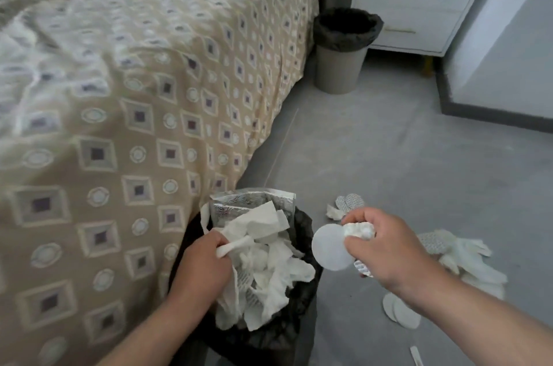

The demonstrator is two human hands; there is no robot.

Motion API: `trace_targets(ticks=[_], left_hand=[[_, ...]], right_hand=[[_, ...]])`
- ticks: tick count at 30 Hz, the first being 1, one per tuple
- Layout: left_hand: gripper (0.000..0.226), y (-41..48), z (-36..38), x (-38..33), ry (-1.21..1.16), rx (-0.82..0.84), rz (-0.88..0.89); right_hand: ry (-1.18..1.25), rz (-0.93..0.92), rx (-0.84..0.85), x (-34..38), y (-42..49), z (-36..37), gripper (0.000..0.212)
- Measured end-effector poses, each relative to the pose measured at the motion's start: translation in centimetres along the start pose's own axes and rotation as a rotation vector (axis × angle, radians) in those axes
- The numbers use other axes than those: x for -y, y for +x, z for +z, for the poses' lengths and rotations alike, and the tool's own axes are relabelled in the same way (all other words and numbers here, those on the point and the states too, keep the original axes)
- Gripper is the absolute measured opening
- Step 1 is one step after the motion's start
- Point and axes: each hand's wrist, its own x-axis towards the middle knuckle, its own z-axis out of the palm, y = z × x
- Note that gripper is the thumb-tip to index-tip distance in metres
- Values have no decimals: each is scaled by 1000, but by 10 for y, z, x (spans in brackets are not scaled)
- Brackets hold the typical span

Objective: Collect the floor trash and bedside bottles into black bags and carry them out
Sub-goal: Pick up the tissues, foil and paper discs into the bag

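Observation:
A black bag [302,284] stands open on the floor beside the bed, stuffed with white tissues [269,264] and a silver foil packet [239,204]. My left hand [203,264] grips a rolled tissue at the bag's left rim. To the right of the bag my right hand [386,249] holds a bunch of trash: a round white pad [327,247], a crumpled tissue and a foil strip. Loose trash lies on the grey floor: crumpled paper [347,205], white tissues [469,258] and round pads [401,310].
The bed with a beige patterned cover [134,96] fills the left. A beige bin with a black liner [344,45] stands by the bed's far corner, in front of a white bedside drawer unit [419,0]. A wall corner with dark skirting [490,108] is at right.

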Motion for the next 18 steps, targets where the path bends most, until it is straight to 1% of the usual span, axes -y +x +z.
trace_targets(ticks=[2, 3, 5, 6, 9, 11, 13, 16, 17, 18], left_hand=[[8, 7, 11, 4, 61, 45, 46], [7, 11, 17, 7, 109, 96, 49], [22, 14, 27, 16, 213, 188, 39], [33, 13, 28, 19, 244, 194, 39], [68, -3, 17, 19, 291, 127, 85], [81, -15, 3, 17, 248, 104, 114], [84, -24, -7, 17, 138, 82, 113], [79, -27, -11, 24, 2, 49, 150], [76, -26, -11, 26, -17, 29, 177], [73, -23, -11, 27, -30, 7, 205]], right_hand=[[28, 29, 19, 0, 5, 12, 21], [39, 38, 21, 1, 7, 17, 21], [62, 57, 19, 2, 9, 28, 21], [73, 67, 22, 3, 10, 33, 20], [34, 71, 29, 1, 12, 46, 19], [-49, 50, 41, -1, 14, 53, 18], [-128, 24, 60, -2, 18, 62, 17], [-263, -35, 153, 1, 28, 79, 12], [-312, -66, 199, 3, 32, 85, 16], [-361, -105, 261, 4, 35, 90, 27]])
